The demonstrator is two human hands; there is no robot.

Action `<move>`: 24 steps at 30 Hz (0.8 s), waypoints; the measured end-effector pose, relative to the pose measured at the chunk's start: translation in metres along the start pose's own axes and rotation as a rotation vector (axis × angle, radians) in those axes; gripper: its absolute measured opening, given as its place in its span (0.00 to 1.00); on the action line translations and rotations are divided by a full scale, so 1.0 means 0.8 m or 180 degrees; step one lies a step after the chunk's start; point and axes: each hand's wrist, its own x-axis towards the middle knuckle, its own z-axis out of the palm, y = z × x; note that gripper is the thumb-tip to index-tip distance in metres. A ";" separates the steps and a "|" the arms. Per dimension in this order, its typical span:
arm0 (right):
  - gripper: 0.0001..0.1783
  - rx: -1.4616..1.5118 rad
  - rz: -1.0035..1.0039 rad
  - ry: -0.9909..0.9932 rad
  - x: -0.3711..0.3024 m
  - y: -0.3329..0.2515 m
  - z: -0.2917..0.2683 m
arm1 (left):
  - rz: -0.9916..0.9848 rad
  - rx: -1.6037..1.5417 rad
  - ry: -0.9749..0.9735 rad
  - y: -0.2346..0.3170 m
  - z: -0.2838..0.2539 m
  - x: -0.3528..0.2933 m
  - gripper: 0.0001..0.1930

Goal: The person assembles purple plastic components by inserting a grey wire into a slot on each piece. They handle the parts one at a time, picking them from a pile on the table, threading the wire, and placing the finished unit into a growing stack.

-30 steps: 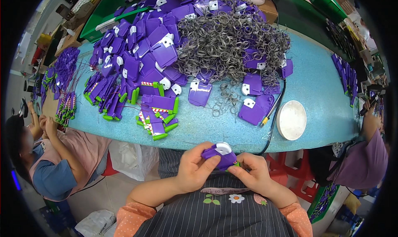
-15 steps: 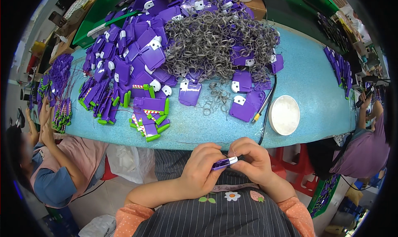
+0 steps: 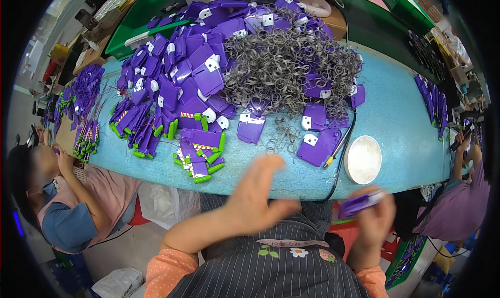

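My right hand (image 3: 373, 221), blurred by motion, grips a flat purple plastic case with a white end (image 3: 359, 203) off the table's near edge. My left hand (image 3: 255, 196) reaches over that edge, fingers and thumb apart and nothing in them. Just beyond its fingertips lie a few loose thin grey wire coils (image 3: 283, 135). A big tangle of such coils (image 3: 276, 63) sits on a heap of purple cases (image 3: 205, 79) with white corners. Two more purple cases (image 3: 315, 149) lie right of the loose coils.
A pale round bowl (image 3: 363, 160) stands at the right of the blue table (image 3: 406, 162). Beside it runs a black cable (image 3: 348, 151). Green-edged purple pieces (image 3: 200, 154) lie at left. Co-workers sit at left (image 3: 78, 209) and right (image 3: 453, 204).
My hands, together on the purple case before, have parted. The right carried the case off to the right; the left let go and moved forward over the table. The view has shifted slightly.
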 end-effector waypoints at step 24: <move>0.46 -0.1629 -0.1395 -0.1868 0.049 -0.001 0.114 | -0.0340 -0.0548 -0.0297 0.024 -0.036 -0.049 0.23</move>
